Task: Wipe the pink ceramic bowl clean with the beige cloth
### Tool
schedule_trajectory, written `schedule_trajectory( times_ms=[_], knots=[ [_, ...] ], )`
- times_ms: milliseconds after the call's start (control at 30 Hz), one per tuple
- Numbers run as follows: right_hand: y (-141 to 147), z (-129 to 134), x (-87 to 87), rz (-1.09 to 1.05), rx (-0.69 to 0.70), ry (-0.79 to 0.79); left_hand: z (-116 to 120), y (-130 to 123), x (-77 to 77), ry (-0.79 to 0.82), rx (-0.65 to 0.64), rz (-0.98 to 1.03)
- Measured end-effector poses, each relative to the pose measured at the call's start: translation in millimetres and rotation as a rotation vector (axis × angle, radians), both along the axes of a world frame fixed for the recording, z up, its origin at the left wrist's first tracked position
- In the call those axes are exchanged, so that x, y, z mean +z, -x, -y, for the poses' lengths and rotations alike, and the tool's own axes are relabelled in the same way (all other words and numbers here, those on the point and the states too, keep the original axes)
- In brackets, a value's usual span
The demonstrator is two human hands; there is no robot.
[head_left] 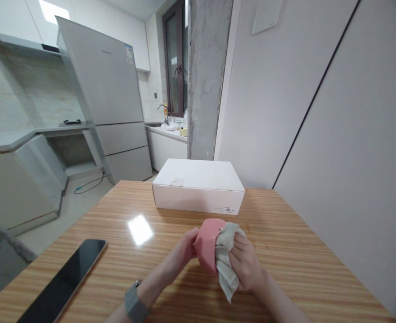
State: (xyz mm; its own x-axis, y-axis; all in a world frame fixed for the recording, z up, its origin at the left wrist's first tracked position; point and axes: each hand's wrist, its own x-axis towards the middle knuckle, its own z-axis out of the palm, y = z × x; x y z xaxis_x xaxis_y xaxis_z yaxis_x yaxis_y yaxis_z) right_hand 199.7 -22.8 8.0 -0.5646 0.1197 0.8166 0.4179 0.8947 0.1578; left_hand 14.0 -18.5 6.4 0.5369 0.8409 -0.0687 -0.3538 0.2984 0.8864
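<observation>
Beyond a pale wall on the right and a grey pillar near the middle, a tall refrigerator (117, 85) stands in the kitchen area, the largest single object in view. Nearer comes the wood-grained bench (292, 246), spreading across the foreground and carrying everything close at hand. Toward its far edge lies a white box (198, 197), closed, its long side running roughly left to right, with small print low on the near face. A dark phone (63, 282) lies flat at the near left, screen up, slanting away from the person and well apart from both hands. Smaller in view is the pink vessel (206, 246), just in front of the box and between the two hands. It is tilted, its faceted outside toward the left and its rim side seemingly toward the right; how deep it is cannot be told. The left hand (186, 244) is clamped on its left side, some fingertips hidden behind it, so this hand is the nearer one, in direct contact. The right hand (247, 260) is closed on a greyish cloth (225, 260), bunched against the vessel's right side, with one corner hanging toward the person. From this hand the vessel lies directly to the left, with cloth in between. Smallest is the grey-banded watch (136, 303) on the left wrist.
</observation>
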Motion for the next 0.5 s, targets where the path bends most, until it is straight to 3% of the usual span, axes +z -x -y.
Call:
schedule_trajectory(
  times_ms=[133, 300, 500],
  knots=[
    [15, 9, -0.9, 0.063, 0.072, -0.04, -3, 0, 9.6, 0.059, 0.116, -0.083],
    [21, 10, -6.2, 0.076, 0.15, -0.054, 4, 10, 26.9, -0.028, 0.048, -0.31],
    [11, 3, -6.8, 0.071, 0.085, 0.025, 2, 12, 15.6, -0.263, 0.148, -0.433]
  ],
)
